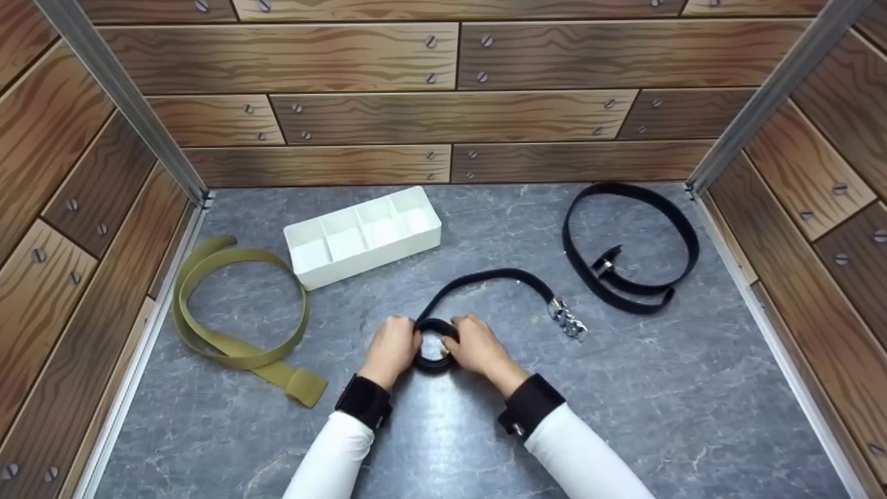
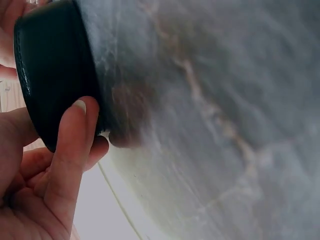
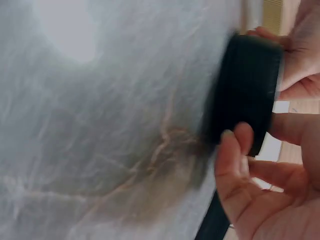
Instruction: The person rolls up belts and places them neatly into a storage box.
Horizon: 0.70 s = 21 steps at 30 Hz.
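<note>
A black belt (image 1: 496, 274) lies in front of me, partly wound into a round coil standing on its edge on the grey surface. Its unwound length leaves the coil at the far left side and arcs right to a silver buckle (image 1: 568, 320). My left hand (image 1: 395, 350) pinches the coil's left side, and my right hand (image 1: 481, 350) pinches its right side, with the thumb reaching inside the ring. In the left wrist view, fingers (image 2: 75, 150) press the coil's outer face. The right wrist view shows the right hand (image 3: 265, 195) gripping the same coil (image 3: 245, 90).
A white box (image 1: 367, 258) with several compartments stands behind the coil, slightly left. An olive-green belt (image 1: 277, 374) lies loosely looped at left. Another black belt (image 1: 689, 239) forms a loose loop at the back right. Wood-patterned walls (image 1: 443, 118) enclose the back and sides.
</note>
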Available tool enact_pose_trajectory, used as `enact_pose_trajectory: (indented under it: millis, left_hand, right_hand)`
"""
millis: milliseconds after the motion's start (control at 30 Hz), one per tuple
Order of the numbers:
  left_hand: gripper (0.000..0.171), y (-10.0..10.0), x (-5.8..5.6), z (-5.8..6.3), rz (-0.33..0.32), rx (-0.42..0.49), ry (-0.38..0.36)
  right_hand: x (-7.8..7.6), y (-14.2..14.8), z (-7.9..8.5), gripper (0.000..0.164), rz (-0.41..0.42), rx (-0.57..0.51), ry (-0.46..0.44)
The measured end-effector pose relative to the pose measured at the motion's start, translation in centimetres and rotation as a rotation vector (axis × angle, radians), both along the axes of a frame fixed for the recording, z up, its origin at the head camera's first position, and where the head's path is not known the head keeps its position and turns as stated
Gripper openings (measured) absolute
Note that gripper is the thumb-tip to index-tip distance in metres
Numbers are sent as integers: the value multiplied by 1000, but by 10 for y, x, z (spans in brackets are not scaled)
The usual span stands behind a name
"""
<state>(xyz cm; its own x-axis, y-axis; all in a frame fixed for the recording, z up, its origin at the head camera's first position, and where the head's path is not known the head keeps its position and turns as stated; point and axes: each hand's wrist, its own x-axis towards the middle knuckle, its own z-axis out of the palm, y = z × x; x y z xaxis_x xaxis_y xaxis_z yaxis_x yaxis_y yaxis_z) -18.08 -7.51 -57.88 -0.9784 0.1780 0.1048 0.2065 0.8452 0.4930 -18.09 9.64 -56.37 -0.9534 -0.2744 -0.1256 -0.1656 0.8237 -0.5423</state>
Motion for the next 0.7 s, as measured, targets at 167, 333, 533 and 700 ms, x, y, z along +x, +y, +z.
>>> enact_pose_trajectory:
  millis: [167,333,533,700]
  left_hand:
    - [15,0,0,1,22,-24,5]
    - [14,-3,-1,2,13,-79,12]
    - [15,-6,0,4,-30,-67,-9]
    - [20,-6,-2,4,-42,-59,-59]
  right_hand:
    - [5,-2,4,13,-35,-42,-115]
    - [7,-7,4,11,27,52,9]
    - [5,-11,3,15,82,133,75]
    - [3,-12,4,18,119,147,72]
